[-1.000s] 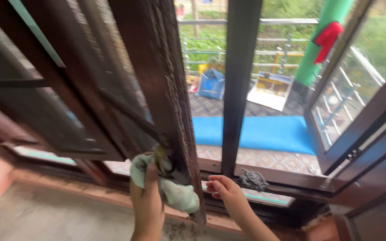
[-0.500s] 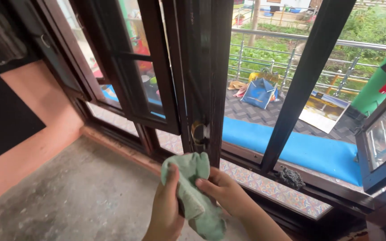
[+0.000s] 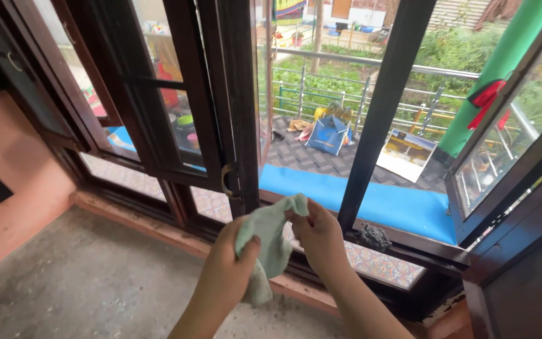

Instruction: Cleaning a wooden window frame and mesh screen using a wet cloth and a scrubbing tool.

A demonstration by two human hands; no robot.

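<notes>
Both my hands hold a pale green cloth [image 3: 270, 242] in front of a dark wooden window. My left hand [image 3: 227, 267] grips its lower part, thumb on top. My right hand [image 3: 318, 238] pinches its upper edge. Just above the cloth stands the edge of an open dark brown window sash [image 3: 239, 107] with a round brass handle [image 3: 227, 182]. A grey clump of dust or debris [image 3: 374, 236] lies on the window sill [image 3: 409, 250] to the right of my right hand.
Another glazed sash [image 3: 503, 169] hangs open at the right. A dark vertical frame post [image 3: 377, 113] splits the opening. Outside lie a blue mat [image 3: 384, 204], a patterned tile floor, a steel railing [image 3: 371, 66] and a green pole [image 3: 490, 75]. A pink wall [image 3: 7, 182] stands left, concrete floor below.
The cloth has come off the sash's handle. My right hand left the sill and took hold of the cloth's top. The view pulled back and shifted.
</notes>
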